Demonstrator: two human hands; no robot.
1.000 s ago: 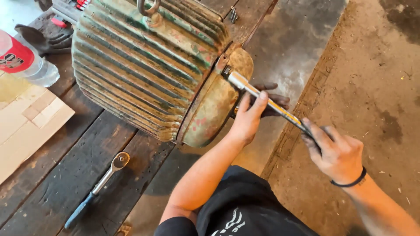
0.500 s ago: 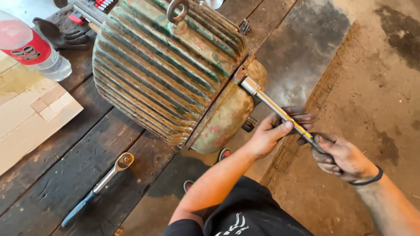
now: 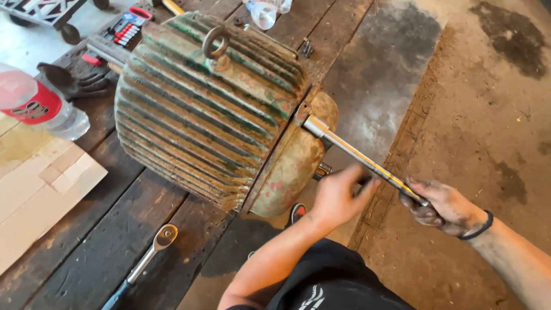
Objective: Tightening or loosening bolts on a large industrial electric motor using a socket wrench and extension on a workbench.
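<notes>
A large green, rusty finned electric motor (image 3: 206, 109) lies on a dark wooden bench (image 3: 86, 247). A long ratchet wrench (image 3: 356, 155) has its socket end on a bolt at the motor's end cover (image 3: 287, 166). My right hand (image 3: 445, 206), dirty with grease, grips the wrench's handle end. My left hand (image 3: 338, 195) is blurred and rests on the middle of the wrench shaft, fingers wrapped around it.
A second ratchet with a blue handle (image 3: 146, 261) lies on the bench near its front. Cardboard (image 3: 40, 195) and a plastic bottle with a red label (image 3: 40, 106) are at the left. A socket set (image 3: 123, 28) and black gloves (image 3: 74, 80) sit behind the motor.
The wrench handle has swung lower and toward me. My left hand has slid along the shaft, and the view has shifted so the motor sits further right.
</notes>
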